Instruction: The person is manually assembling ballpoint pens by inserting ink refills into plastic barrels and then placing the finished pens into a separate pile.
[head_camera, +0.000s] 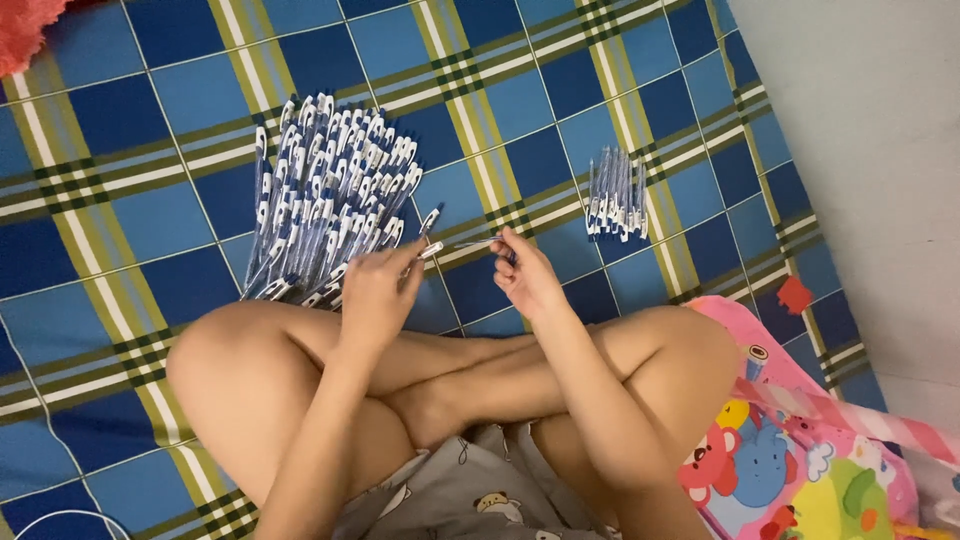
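Right, head cam only, looking down at a person sitting cross-legged on a blue plaid sheet (120, 120). Left hand (378, 290) pinches a pen (428, 225) w/ white clip & blue cap, held just off the edge of the big pile of pens (330, 195). Right hand (525, 275) grips a thin clear refill tube (478, 243) at its near end, fingertips closed narrow on it; tube's far tip points toward the left-hand pen, nearly touching it. Both parts sit mid-frame, above the knees, b/w the two piles. Small stack of pens (617, 195) lies well apart to the right. Colourful cartoon mat (800, 450) at bottom right, red fabric (25, 30) top left.

Handling, as a guess: pens are light, stiff plastic, smooth so a bit slippery; refill is thin, prob. bends if squeezed mid-length. Best held by barrel near the open end, refill by its rear end.
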